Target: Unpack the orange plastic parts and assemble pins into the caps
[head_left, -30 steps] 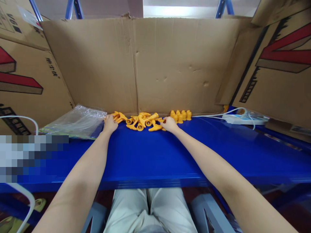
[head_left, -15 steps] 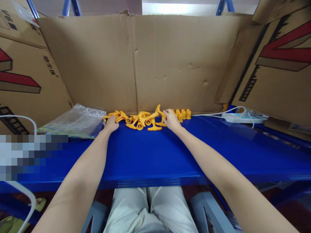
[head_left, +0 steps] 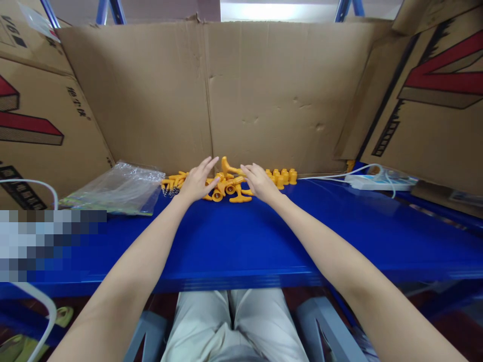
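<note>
My left hand (head_left: 196, 182) is open, its fingers spread above the left part of a pile of yellow corkscrew parts (head_left: 218, 195). Nothing shows in its grasp. My right hand (head_left: 258, 181) is closed on a yellow T-handle piece (head_left: 227, 165), whose crossbar points left toward my left fingers. The far end of that piece is hidden by the hand. Below lie other T-handle pieces (head_left: 240, 199) with bell-shaped cups. At the pile's left, yellow handles with metal spirals (head_left: 170, 191) lie partly behind my left hand.
Several yellow cups (head_left: 283, 178) stand in rows right of the pile. A clear plastic bag (head_left: 121, 188) lies to the left. A white power strip (head_left: 379, 182) with cables is at the right. Cardboard walls (head_left: 264, 90) enclose the back and sides of the blue table (head_left: 234, 246).
My left hand has moved right from the spiral-ended handles toward the middle, its fingers spreading. My right hand has shifted slightly left with the T-handle piece, which now tips further left.
</note>
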`<action>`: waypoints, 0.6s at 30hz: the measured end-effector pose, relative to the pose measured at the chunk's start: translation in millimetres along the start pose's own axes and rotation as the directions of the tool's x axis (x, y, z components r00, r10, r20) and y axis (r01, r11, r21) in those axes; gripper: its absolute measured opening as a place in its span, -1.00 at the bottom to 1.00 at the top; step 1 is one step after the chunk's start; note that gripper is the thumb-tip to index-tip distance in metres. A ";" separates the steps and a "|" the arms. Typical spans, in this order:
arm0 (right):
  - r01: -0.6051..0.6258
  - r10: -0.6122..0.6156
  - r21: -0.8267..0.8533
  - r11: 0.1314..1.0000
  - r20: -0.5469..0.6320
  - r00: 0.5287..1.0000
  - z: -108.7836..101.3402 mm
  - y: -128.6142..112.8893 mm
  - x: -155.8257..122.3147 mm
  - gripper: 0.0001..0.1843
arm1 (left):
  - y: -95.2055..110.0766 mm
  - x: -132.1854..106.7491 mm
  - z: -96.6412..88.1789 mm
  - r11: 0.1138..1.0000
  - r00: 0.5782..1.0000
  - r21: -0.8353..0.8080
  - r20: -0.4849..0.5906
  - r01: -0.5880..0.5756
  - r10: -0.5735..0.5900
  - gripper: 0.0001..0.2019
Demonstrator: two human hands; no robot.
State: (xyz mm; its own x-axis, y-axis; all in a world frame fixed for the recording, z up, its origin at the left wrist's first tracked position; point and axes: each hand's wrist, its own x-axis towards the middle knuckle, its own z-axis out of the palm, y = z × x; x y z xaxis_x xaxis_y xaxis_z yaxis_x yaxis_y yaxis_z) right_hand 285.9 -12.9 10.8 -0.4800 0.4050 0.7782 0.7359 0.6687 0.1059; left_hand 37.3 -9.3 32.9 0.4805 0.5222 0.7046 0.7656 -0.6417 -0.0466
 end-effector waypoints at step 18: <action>0.033 0.011 -0.287 0.957 0.151 0.988 -19.0 -36.7 13.2 -0.74 | 22.6 10.0 7.0 0.967 0.959 -0.089 0.181 0.237 -0.218 -0.77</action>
State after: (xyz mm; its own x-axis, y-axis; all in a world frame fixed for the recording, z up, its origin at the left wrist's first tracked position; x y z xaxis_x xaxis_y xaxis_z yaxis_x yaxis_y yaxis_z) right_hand 261.6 -44.0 28.9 -0.5387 0.5017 0.6769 0.8256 0.4746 0.3053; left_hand 62.4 -14.6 33.9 0.3716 0.7423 0.5576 0.8161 -0.5475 0.1850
